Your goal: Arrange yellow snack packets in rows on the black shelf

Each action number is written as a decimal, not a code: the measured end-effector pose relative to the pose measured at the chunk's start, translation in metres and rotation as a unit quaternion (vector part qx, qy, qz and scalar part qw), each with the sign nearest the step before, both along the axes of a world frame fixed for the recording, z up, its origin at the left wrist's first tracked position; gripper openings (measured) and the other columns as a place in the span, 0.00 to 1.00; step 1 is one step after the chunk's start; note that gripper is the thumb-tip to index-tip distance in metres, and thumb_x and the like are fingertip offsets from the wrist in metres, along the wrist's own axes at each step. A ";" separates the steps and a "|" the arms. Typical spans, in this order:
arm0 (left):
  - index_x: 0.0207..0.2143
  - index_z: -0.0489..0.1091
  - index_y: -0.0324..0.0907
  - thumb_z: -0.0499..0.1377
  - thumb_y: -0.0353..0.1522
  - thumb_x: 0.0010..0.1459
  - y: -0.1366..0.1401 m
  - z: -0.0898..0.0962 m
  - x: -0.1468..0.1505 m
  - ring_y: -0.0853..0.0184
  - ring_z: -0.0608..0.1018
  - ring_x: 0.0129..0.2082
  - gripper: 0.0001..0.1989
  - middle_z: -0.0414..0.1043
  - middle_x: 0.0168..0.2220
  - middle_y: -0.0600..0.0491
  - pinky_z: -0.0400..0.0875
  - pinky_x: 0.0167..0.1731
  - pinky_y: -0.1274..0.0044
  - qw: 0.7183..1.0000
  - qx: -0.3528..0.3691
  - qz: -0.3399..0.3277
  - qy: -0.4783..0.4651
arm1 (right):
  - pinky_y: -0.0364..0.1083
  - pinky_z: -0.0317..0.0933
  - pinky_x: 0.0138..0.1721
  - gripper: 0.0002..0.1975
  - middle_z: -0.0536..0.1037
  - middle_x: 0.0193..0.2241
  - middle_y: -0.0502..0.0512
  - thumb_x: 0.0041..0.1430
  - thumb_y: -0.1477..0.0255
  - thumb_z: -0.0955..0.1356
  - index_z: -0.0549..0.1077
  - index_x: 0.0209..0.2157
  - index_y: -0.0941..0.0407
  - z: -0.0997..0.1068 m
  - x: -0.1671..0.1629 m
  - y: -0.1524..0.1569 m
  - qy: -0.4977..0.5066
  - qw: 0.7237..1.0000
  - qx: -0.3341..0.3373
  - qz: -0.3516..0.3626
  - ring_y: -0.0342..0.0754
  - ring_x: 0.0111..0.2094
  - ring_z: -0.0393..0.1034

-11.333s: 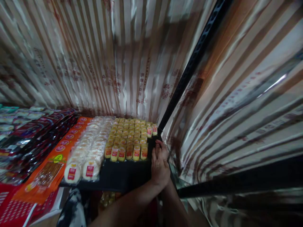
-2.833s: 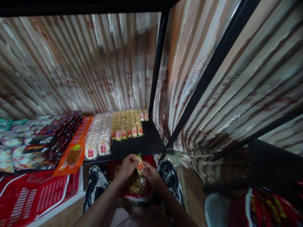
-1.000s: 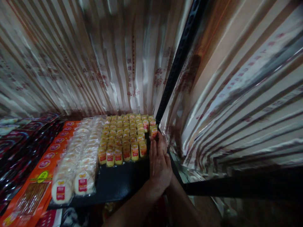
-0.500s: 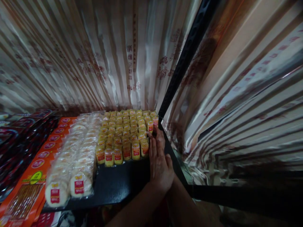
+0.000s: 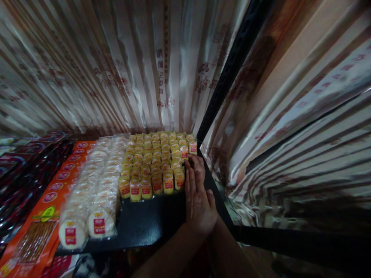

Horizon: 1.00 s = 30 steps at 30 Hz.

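Small yellow-wrapped cakes [image 5: 156, 156] with red labels stand in rows on a dark shelf [image 5: 149, 222]. My left hand [image 5: 199, 204] lies along the right side of the front rows, its fingers stretched out and together, thumb to the right. Just beyond it, partly covered by it, is my right hand [image 5: 199, 166]. Its visible fingers bend left beside the right-hand cakes and look apart, with nothing seen in them. My forearms cross near the shelf's front edge.
Left of the cakes are two rows of round white packaged biscuits [image 5: 100, 224], orange snack packs [image 5: 48, 208] and dark glossy packets [image 5: 24, 173]. Pleated printed curtains [image 5: 139, 69] hang behind and to the right. A black upright post [image 5: 226, 77] stands at the back right corner.
The view has shifted slightly, so the shelf goods sit a little further right. Both hands stay at the right side of the cakes; the right hand's fingers look more bent.
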<state>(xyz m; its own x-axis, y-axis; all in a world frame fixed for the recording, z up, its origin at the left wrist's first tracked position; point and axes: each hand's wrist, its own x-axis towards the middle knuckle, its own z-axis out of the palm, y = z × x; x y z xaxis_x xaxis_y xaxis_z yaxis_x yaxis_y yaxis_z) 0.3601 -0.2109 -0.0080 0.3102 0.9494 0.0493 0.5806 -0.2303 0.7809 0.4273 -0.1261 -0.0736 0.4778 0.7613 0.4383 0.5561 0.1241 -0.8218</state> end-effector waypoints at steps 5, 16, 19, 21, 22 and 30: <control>0.60 0.52 0.34 0.45 0.29 0.59 -0.015 -0.003 -0.007 0.60 0.39 0.64 0.26 0.39 0.65 0.46 0.44 0.62 0.64 0.998 0.048 -0.046 -0.005 | 0.47 0.63 0.44 0.15 0.71 0.41 0.57 0.57 0.69 0.60 0.72 0.44 0.56 0.000 -0.001 0.003 -0.037 0.999 -0.005 -0.031 0.47 0.41 0.67; 0.54 0.63 0.39 0.42 0.29 0.61 -0.068 -0.015 -0.052 0.65 0.59 0.60 0.20 0.56 0.60 0.46 0.58 0.59 0.68 0.996 0.031 -0.045 -0.075 | 0.47 0.63 0.43 0.17 0.72 0.36 0.58 0.57 0.72 0.58 0.75 0.42 0.58 0.001 -0.001 0.007 -0.059 0.998 0.006 -0.006 0.46 0.38 0.67; 0.51 0.65 0.41 0.43 0.29 0.61 -0.084 -0.023 -0.066 0.66 0.63 0.58 0.19 0.61 0.57 0.47 0.61 0.57 0.67 0.992 0.063 -0.033 -0.105 | 0.48 0.63 0.44 0.17 0.73 0.37 0.59 0.56 0.73 0.59 0.76 0.41 0.57 0.003 0.000 0.007 -0.061 0.998 0.007 -0.007 0.46 0.38 0.67; 0.48 0.66 0.42 0.44 0.28 0.61 -0.090 -0.027 -0.072 0.66 0.65 0.56 0.18 0.64 0.55 0.47 0.64 0.55 0.67 0.991 0.070 -0.013 -0.117 | 0.48 0.63 0.45 0.17 0.74 0.37 0.58 0.55 0.73 0.59 0.76 0.39 0.57 0.006 0.001 0.007 -0.062 0.998 -0.003 -0.003 0.46 0.38 0.68; 0.47 0.67 0.42 0.44 0.28 0.61 -0.093 -0.028 -0.075 0.66 0.67 0.55 0.17 0.65 0.54 0.47 0.65 0.54 0.67 0.990 0.069 -0.004 -0.122 | 0.48 0.63 0.45 0.16 0.74 0.38 0.59 0.55 0.73 0.59 0.77 0.38 0.57 0.008 0.001 0.006 -0.063 0.998 -0.009 -0.002 0.46 0.39 0.68; 0.41 0.71 0.42 0.44 0.27 0.59 -0.121 -0.035 -0.108 0.67 0.74 0.45 0.17 0.73 0.45 0.48 0.70 0.47 0.72 0.991 0.015 -0.017 -0.129 | 0.51 0.63 0.45 0.17 0.74 0.41 0.62 0.56 0.70 0.59 0.74 0.41 0.59 0.037 -0.011 -0.048 -0.027 0.998 -0.003 -0.060 0.50 0.43 0.68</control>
<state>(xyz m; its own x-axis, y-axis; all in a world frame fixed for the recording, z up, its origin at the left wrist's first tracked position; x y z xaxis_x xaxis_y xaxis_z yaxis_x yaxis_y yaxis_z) 0.2519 -0.3322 -0.0433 0.3146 0.9357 0.1597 0.3548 -0.2719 0.8945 0.4159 -0.1741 -0.0367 0.5420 0.7023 0.4615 0.6099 0.0491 -0.7909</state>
